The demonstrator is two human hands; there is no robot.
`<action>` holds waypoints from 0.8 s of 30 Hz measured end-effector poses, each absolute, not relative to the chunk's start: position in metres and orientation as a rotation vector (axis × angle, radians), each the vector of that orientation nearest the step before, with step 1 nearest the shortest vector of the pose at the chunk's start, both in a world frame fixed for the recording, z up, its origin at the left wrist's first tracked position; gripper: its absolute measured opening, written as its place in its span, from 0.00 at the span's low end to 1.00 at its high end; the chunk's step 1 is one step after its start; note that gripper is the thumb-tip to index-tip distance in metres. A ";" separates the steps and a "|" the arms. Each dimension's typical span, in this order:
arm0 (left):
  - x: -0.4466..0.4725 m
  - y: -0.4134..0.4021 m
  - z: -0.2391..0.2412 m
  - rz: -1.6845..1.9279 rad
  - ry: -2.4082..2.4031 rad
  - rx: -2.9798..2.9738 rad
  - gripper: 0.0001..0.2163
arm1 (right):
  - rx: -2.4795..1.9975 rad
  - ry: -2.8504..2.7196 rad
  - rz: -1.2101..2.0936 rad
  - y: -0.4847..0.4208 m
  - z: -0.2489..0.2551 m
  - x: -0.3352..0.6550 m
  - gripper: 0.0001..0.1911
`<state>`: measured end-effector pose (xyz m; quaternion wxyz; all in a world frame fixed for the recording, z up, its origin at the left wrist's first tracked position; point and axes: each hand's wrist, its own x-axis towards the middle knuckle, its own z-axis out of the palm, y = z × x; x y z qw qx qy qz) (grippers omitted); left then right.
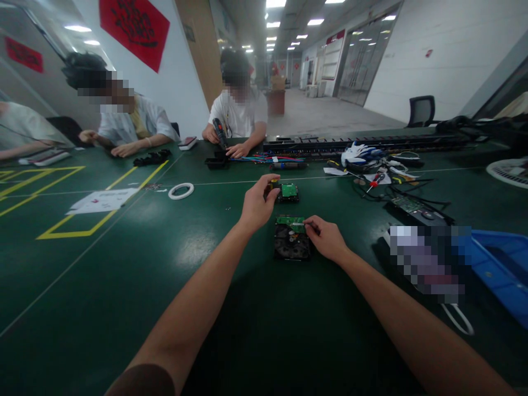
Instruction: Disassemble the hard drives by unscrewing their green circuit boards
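Observation:
A black hard drive (292, 242) with a green circuit board along its far edge lies on the green table in front of me. My right hand (325, 237) is closed on a thin tool, seemingly a small screwdriver, whose tip rests on the drive's circuit board. My left hand (258, 204) reaches past the drive, fingers closed on a small yellow-and-black object beside a second small drive with a green board (289, 192).
A blue bin (501, 269) sits at the right. Cables, a red-handled screwdriver (374, 182), gloves and a long black rack (363, 144) crowd the far right. A white tape ring (181, 191) and a paper sheet (103, 199) lie left. Two seated people work across the table.

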<state>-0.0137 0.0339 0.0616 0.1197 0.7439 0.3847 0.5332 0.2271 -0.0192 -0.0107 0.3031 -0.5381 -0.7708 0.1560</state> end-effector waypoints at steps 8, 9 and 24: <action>-0.015 0.032 0.065 1.596 1.167 2.186 0.16 | -1.422 -2.048 0.406 -0.020 -0.010 0.227 0.11; -0.016 0.031 0.066 1.598 1.171 2.185 0.16 | -1.423 -2.046 0.406 -0.019 -0.010 0.227 0.11; -0.006 0.025 0.068 1.555 1.022 2.088 0.11 | -1.403 -2.037 0.415 -0.018 -0.013 0.228 0.11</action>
